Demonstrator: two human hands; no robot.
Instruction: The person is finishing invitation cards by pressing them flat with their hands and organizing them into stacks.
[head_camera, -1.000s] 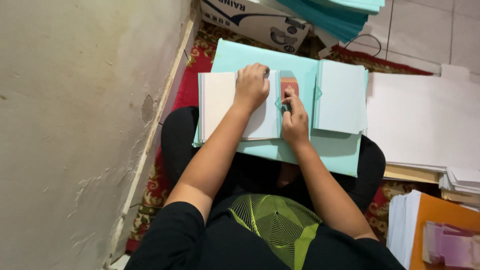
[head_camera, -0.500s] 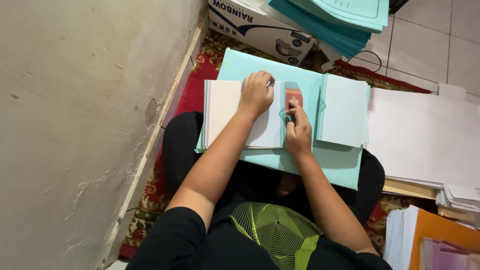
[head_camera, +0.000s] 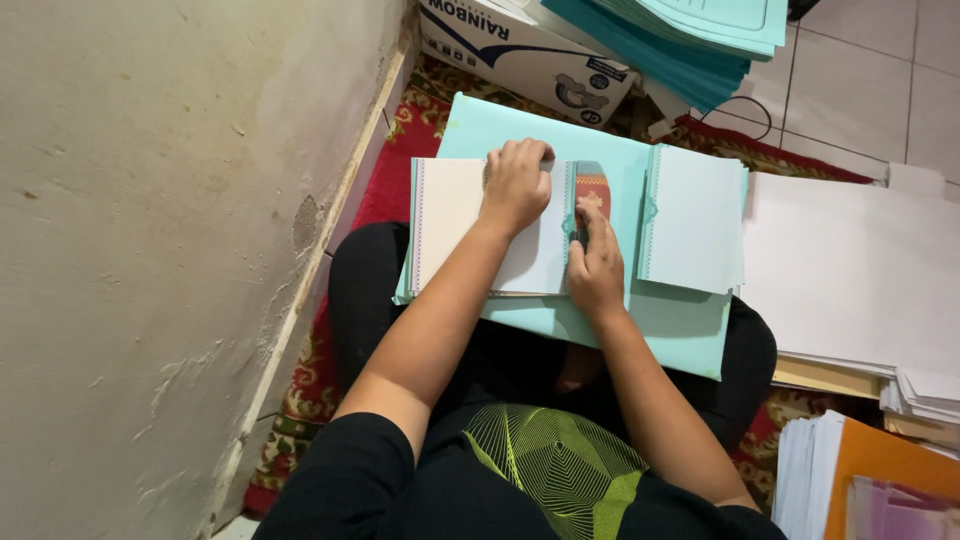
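Both hands worked at the centre of the frame. The left hand (head_camera: 516, 185) lay flat, fingers spread and curled over the top edge of a white page block (head_camera: 470, 240), pressing it down without gripping it. The right hand (head_camera: 596, 262) was closed around a small dark tool, mostly hidden under the fingers, its tip set against the spine edge of the block beside a red-and-orange strip (head_camera: 592, 188); what the tool was could not be told.

The block rested on a pale teal cover sheet (head_camera: 640, 325) laid across the person's lap, and a second white block (head_camera: 694, 232) sat on the same sheet just to the right.

The step in hand looked like working along the spine edge of the block where it met the cover. The next move would seem to call for steady downward pressure from the left hand while the right kept the tool straight along that edge.

Further out, a printed cardboard box (head_camera: 525, 55) and a stack of teal covers (head_camera: 690, 35) filled the top of the frame, with white sheets (head_camera: 850, 270) at right and a plastered wall (head_camera: 150, 250) at left.
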